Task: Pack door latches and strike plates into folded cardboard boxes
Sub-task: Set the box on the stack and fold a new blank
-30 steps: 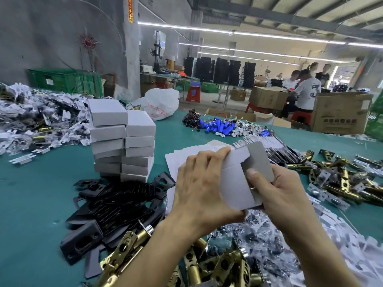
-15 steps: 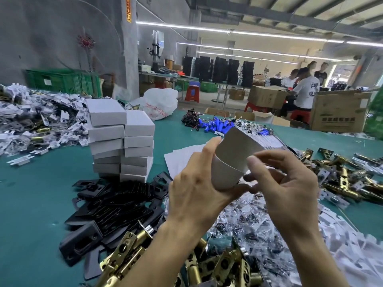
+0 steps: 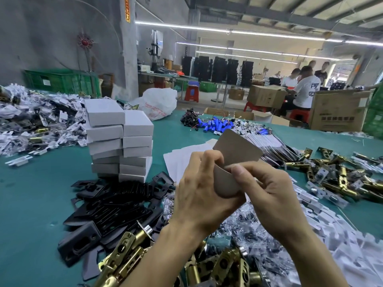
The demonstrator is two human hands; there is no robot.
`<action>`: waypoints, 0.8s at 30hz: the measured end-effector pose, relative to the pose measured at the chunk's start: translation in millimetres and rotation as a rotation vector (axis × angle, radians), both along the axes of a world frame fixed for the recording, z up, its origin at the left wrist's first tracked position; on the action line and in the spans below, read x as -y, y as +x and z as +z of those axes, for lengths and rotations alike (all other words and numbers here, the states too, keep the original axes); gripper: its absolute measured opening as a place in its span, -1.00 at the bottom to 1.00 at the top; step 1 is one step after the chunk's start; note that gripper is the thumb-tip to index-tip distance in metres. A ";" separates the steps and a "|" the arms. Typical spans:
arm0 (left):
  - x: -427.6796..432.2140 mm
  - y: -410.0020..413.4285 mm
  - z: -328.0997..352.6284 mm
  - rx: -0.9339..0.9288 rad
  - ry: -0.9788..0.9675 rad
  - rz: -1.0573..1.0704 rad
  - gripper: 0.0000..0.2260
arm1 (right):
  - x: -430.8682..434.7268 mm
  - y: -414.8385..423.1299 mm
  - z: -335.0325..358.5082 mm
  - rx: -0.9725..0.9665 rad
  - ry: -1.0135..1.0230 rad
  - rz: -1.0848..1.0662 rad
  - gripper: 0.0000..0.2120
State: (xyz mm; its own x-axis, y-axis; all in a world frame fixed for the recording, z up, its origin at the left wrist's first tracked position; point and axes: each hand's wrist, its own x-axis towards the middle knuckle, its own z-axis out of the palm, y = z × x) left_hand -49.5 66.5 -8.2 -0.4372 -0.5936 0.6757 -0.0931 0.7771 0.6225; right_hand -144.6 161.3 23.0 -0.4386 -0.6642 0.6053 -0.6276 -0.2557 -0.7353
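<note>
Cardboard blank (image 3: 232, 162), grey side showing, bent into a curve, held up over mid-table betw. both hands. L hand (image 3: 199, 195) fingers curled round its left edge; R hand (image 3: 269, 191) pinching right edge. Flat blanks (image 3: 178, 160) just behind. Folded boxes (image 3: 120, 141) stacked left, black strike plates (image 3: 116, 206) at stack's foot, brass latches (image 3: 128, 255) nearest, all on green table (image 3: 31, 204).
</note>
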 end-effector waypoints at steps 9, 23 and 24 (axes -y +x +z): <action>-1.3 -2.2 -9.7 0.068 0.002 -0.081 -0.44 | -0.9 4.8 5.4 0.184 -0.155 -0.022 -0.84; 1.7 -8.3 -13.8 -0.010 -0.015 -0.025 -0.25 | 0.4 9.7 4.3 0.226 -0.012 0.007 -0.84; 1.9 -8.4 -13.9 -0.017 -0.019 -0.022 -0.24 | 0.8 10.5 4.4 0.224 -0.021 0.000 -0.87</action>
State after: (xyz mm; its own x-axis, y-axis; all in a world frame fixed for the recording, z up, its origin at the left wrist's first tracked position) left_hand -57.9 64.6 -22.2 -0.4384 -0.5708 0.6943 -0.0651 0.7906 0.6089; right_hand -134.1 160.5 27.3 -0.5634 -0.6527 0.5065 -0.4492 -0.2725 -0.8509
